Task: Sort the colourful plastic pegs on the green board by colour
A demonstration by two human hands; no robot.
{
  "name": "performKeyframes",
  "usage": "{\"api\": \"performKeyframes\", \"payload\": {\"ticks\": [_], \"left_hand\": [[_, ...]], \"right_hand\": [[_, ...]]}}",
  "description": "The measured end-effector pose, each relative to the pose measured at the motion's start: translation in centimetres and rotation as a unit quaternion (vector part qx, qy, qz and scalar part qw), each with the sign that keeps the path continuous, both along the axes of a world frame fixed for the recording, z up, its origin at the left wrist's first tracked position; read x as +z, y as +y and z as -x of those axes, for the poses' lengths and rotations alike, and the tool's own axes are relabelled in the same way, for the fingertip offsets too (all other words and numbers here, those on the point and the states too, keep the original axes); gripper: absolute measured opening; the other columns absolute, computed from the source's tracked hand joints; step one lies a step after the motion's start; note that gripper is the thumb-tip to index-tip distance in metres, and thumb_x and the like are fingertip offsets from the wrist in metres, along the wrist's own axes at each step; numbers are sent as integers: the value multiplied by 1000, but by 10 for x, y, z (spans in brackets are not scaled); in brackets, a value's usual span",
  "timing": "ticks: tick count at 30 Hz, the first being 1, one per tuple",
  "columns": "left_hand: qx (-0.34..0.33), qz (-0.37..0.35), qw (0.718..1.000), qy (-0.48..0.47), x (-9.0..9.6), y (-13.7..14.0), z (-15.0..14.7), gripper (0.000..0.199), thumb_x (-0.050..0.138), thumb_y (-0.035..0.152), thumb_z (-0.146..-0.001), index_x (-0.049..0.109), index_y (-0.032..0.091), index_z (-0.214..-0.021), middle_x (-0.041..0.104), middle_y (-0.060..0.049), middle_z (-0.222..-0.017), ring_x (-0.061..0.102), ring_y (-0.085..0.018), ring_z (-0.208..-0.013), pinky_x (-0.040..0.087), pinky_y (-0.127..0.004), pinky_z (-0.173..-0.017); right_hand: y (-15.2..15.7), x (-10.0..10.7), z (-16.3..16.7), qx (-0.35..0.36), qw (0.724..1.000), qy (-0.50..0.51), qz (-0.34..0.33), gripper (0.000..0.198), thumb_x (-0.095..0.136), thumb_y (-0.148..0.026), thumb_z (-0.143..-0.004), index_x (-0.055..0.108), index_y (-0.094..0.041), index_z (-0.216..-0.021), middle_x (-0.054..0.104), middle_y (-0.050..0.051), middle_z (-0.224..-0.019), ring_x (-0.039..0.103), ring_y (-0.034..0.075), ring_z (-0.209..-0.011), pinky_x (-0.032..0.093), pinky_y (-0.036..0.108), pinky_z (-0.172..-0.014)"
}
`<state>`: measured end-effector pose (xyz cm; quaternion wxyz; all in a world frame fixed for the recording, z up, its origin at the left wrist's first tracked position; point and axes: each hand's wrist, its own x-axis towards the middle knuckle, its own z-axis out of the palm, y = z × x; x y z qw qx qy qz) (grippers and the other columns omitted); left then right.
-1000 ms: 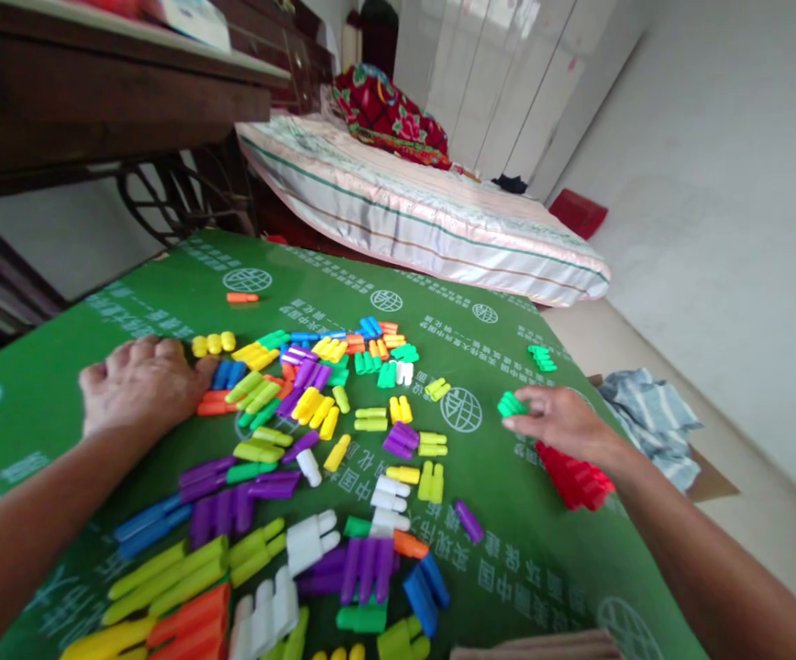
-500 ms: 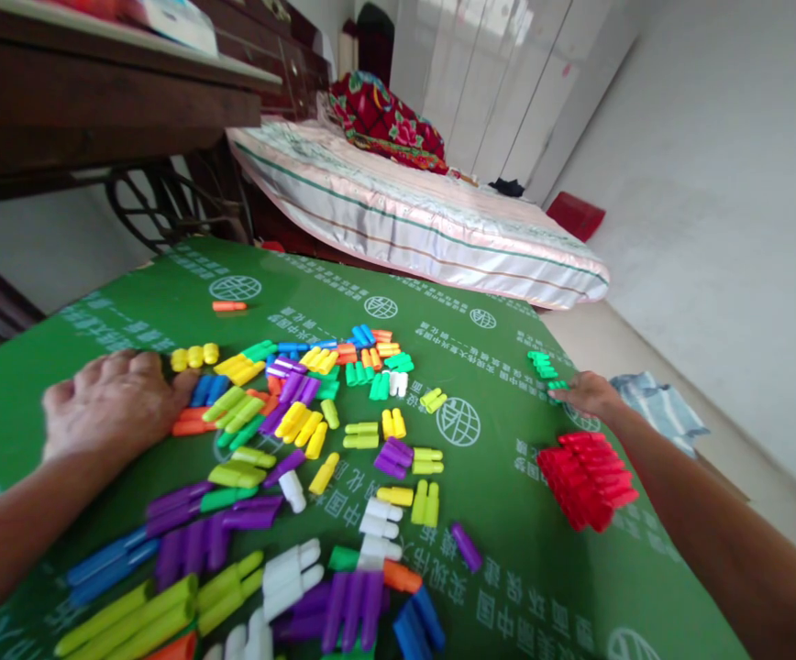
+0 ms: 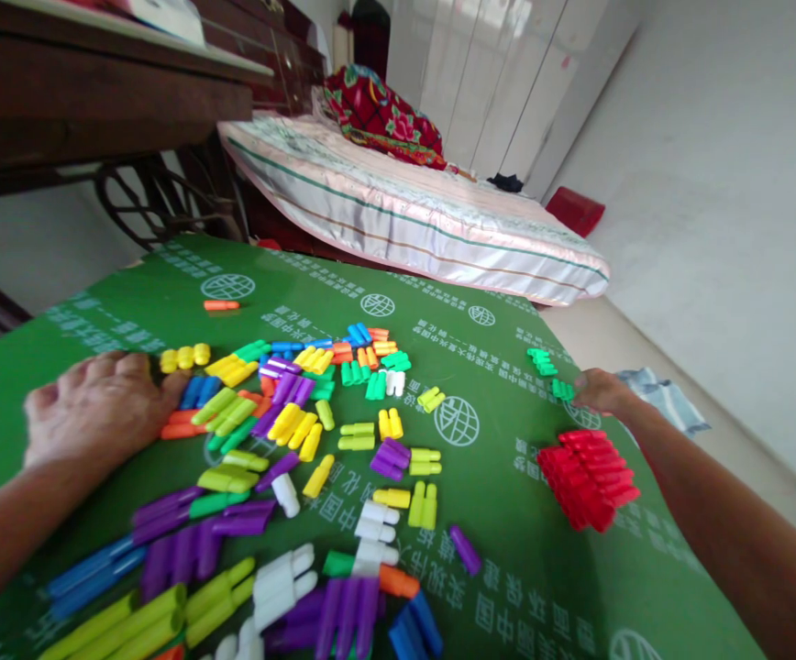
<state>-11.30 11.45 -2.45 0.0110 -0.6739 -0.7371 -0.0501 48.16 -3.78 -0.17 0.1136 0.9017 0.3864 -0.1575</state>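
Observation:
Toward the left side, my left hand [image 3: 99, 408] lies palm down on a green board [image 3: 501, 605], its fingers loosely bent. Its thumb is close to some blue plastic pieces [image 3: 200, 392] and orange pieces [image 3: 182, 423]. Across the board, the fingertips of my right hand [image 3: 602, 391] are at the right end of a short row of green pen-cap-like pieces [image 3: 563, 390]. Another joined green row [image 3: 541, 361] lies just beyond. Nearer to me, below the right hand, sits a stacked block of red pieces [image 3: 589, 481].
Many coloured pieces, purple [image 3: 345, 614], white [image 3: 286, 587] and yellow [image 3: 294, 425] among them, spread over the board's middle and left. A lone orange piece [image 3: 222, 305] lies far left. Beyond stand a bed [image 3: 398, 220] and a wooden table [image 3: 102, 101].
My right hand has shifted slightly right, and more of the green row by its fingertips shows. My left hand stays on the board; the view has moved slightly.

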Motion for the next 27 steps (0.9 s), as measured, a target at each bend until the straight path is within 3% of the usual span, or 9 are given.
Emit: {"api": "performKeyframes", "payload": {"ticks": [2,4,9,17,27], "left_hand": [[13,11,1000,10,3,-1,-1,70,22,59,-82,50,7,-120,45,-24,-132,37,-39,-125,34,-56,-98],[18,22,999,18,7,-4,-4,67,21,56,-83,50,8,-121,45,-22,-133,37,-37,-125,33,-53,-100],[14,31,999,23,14,-9,-9,69,18,54,-82,49,6,-121,45,-22,-134,37,-37,-125,32,-52,-101],[17,30,999,26,12,-7,-8,70,18,54,-81,49,6,-121,45,-21,-134,38,-37,-124,32,-52,-101],[8,18,999,26,9,-6,-7,65,25,50,-81,50,5,-121,45,-22,-134,38,-37,-124,33,-52,-100]], "right_hand": [[1,-2,2,-2,1000,12,-1,21,60,-33,-86,64,-14,-93,67,5,-79,64,17,-70,52,29,-61],[3,-4,2,2,1000,19,-10,19,60,-32,-83,64,-15,-75,63,5,-58,64,19,-59,50,28,-54],[4,-7,-1,-1,999,33,-18,46,56,-48,-81,54,-19,-46,60,8,-46,64,22,-51,51,31,-52],[9,-14,-2,-31,998,48,-27,56,48,-62,-81,56,-19,-45,65,15,-54,66,25,-54,53,36,-58],[16,-23,-8,-51,997,55,-23,54,49,-64,-79,60,-16,-56,66,15,-58,67,25,-57,53,35,-56]]}}
